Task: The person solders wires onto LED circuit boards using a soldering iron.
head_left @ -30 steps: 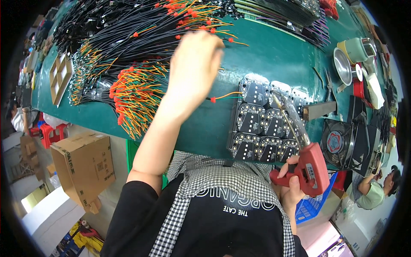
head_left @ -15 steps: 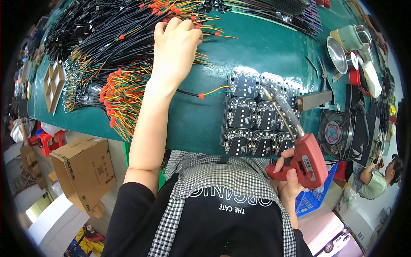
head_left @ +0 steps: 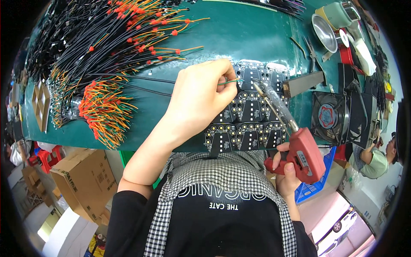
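My left hand point(head_left: 198, 95) is closed in a pinch on a thin cable point(head_left: 230, 81) whose green and orange wire ends point right, over the upper-left part of a panel of black circuit boards point(head_left: 250, 105). The panel lies on the green table, and my left hand hides some of it. In my right hand point(head_left: 287, 175), fingers wrap the handle of a red soldering gun point(head_left: 305, 155). Its long tip slants up and left over the boards and ends just right of the wire ends. Whether tip and wires touch, I cannot tell.
Black cables with orange and green ends and red ties point(head_left: 107, 109) heap up at the left. Right of the boards are a metal bar point(head_left: 305, 84), a fan point(head_left: 329, 116), pliers point(head_left: 314, 55) and a metal dish point(head_left: 324, 32). A cardboard box point(head_left: 85, 182) stands below left.
My left hand has come from the cable heap down and right to the boards, now with a cable in its fingers. The soldering gun stays in my right hand, nearly unmoved.
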A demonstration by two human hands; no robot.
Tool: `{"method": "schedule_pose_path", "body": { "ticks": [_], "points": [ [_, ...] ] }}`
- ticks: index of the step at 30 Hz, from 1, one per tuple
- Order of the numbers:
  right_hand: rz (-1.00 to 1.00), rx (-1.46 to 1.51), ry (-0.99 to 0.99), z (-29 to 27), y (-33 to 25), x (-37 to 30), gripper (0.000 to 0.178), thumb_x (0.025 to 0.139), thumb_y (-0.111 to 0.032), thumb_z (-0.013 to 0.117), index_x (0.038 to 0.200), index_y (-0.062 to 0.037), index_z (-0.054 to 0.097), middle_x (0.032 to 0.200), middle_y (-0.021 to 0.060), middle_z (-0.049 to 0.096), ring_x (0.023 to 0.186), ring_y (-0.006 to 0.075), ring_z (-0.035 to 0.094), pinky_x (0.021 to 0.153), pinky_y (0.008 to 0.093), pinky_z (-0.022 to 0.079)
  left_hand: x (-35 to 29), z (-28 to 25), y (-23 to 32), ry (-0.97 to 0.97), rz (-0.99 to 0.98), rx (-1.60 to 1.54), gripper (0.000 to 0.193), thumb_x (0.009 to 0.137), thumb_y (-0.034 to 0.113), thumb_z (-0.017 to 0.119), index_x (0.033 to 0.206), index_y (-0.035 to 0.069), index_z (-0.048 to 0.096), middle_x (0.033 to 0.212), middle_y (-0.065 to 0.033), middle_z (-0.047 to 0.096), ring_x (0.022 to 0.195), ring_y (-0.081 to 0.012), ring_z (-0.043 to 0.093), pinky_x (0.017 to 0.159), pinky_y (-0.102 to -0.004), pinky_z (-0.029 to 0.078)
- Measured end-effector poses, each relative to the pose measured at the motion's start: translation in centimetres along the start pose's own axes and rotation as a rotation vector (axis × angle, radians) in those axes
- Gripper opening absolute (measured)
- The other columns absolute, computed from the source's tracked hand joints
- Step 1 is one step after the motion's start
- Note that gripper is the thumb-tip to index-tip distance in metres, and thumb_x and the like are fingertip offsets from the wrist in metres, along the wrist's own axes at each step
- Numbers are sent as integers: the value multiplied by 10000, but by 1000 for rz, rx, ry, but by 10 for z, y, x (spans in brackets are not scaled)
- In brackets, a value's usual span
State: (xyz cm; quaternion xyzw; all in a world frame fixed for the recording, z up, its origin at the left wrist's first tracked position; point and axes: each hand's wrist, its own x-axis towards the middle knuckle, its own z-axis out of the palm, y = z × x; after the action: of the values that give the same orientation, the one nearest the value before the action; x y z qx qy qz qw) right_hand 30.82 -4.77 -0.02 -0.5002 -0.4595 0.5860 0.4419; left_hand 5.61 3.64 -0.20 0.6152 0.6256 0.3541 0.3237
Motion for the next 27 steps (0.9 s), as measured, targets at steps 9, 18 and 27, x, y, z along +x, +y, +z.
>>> {"method": "schedule_pose_path", "body": {
  "ticks": [9, 18, 27],
  "points": [
    [48, -62, -51, -5, 7, -1, 669, 822, -415, 659, 1243, 50, 427, 988, 164, 581, 607, 147, 534, 538, 246, 437, 0, 7, 1, 1, 69, 105, 83, 745, 35, 644, 800, 6, 589, 724, -77, 564, 639, -171, 543, 570, -284, 422],
    [87, 25, -143, -12, 10, -2, 574, 829, -357, 692, 1219, 21, 506, 1083, 131, 593, 723, 142, 562, 636, 268, 466, 2, 8, 5, -21, 64, 179, 91, 745, 52, 639, 809, 9, 590, 740, -95, 579, 678, -207, 576, 603, -311, 445],
    [81, -42, -34, -11, 16, -6, 557, 801, -373, 701, 1118, 44, 512, 894, 100, 578, 690, 130, 558, 600, 249, 447, 6, 6, 6, -38, 90, 224, 91, 738, 66, 639, 788, 13, 584, 733, -95, 585, 670, -220, 583, 602, -321, 453]
  ]
}}
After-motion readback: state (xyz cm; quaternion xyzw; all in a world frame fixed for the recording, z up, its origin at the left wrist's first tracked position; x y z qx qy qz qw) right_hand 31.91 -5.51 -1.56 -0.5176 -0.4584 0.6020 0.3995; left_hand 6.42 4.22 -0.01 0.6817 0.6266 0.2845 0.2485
